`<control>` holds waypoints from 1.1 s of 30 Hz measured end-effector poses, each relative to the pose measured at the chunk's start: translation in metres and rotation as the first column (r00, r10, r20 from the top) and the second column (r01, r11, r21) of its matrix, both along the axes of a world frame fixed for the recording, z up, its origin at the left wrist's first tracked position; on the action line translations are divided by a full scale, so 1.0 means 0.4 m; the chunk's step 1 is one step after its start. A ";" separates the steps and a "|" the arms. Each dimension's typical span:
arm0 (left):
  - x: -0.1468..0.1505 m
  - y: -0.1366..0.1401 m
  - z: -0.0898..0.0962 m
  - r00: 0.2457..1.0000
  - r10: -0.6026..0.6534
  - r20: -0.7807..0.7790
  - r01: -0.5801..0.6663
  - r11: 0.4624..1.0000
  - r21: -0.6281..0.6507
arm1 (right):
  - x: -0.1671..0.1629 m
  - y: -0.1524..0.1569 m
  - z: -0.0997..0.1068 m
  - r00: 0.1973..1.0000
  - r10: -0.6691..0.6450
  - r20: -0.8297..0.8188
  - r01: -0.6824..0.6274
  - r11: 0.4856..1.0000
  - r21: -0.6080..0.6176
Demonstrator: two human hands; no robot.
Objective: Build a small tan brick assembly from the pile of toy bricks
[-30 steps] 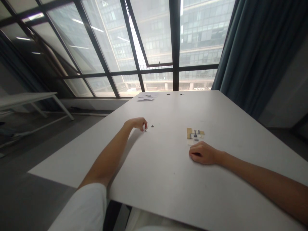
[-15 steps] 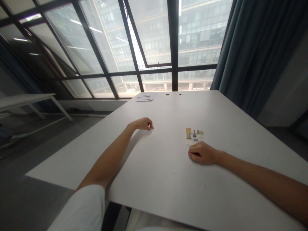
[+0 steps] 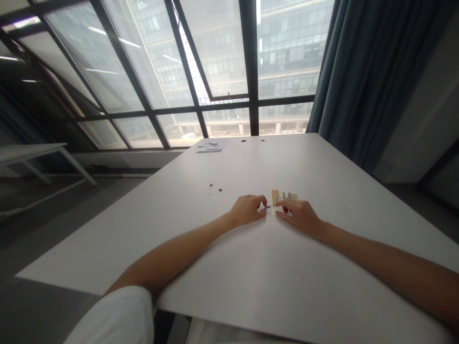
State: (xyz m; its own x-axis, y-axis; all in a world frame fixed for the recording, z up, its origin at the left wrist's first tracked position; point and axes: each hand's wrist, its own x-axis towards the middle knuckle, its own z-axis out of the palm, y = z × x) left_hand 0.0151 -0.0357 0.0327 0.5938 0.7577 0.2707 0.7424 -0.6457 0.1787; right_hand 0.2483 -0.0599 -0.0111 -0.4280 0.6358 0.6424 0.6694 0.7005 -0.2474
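My left hand [image 3: 248, 209] is over the middle of the white table [image 3: 215, 296], thumb and forefinger pinched on a small dark sliver-like piece [image 3: 268, 207]. Facing it from the right is my right hand [image 3: 299, 214], its thumb and forefinger apart with a gap between them. Just beyond my right hand lies a flat group of small gold, white and dark pieces [image 3: 275, 193]; the hand covers its near part. What kind of pieces these are is too small to tell.
Two tiny dark pieces [image 3: 220, 190] lie on the table left of the hands. Papers [image 3: 210, 149] and a dark round spot [image 3: 243, 141] are at the far end. A blue curtain [image 3: 351, 86] hangs at the right, and another white table [image 3: 32, 149] stands at the left.
My left hand has moved right to beside the gold pieces, uncovering the two tiny dark pieces. My right hand has shifted slightly forward, and its fingers have opened. The view has turned slightly.
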 end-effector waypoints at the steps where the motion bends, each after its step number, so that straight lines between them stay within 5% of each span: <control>1: 0.003 -0.008 -0.003 1.000 -0.011 -0.014 0.011 1.000 0.006 | -0.001 -0.001 0.000 1.000 0.009 0.026 -0.009 1.000 0.006; 13: 0.015 -0.035 -0.015 0.996 -0.081 -0.048 0.084 0.994 0.066 | -0.003 -0.009 0.001 0.990 0.089 0.113 -0.088 0.996 -0.016; 24: -0.005 -0.007 -0.059 0.960 -0.163 0.229 0.142 0.984 0.106 | -0.004 -0.006 0.008 0.995 0.090 0.047 -0.091 0.995 0.030; 33: -0.009 0.000 -0.067 0.937 -0.200 0.288 0.177 0.979 0.104 | -0.003 -0.002 0.005 0.996 0.090 0.025 -0.091 0.994 0.055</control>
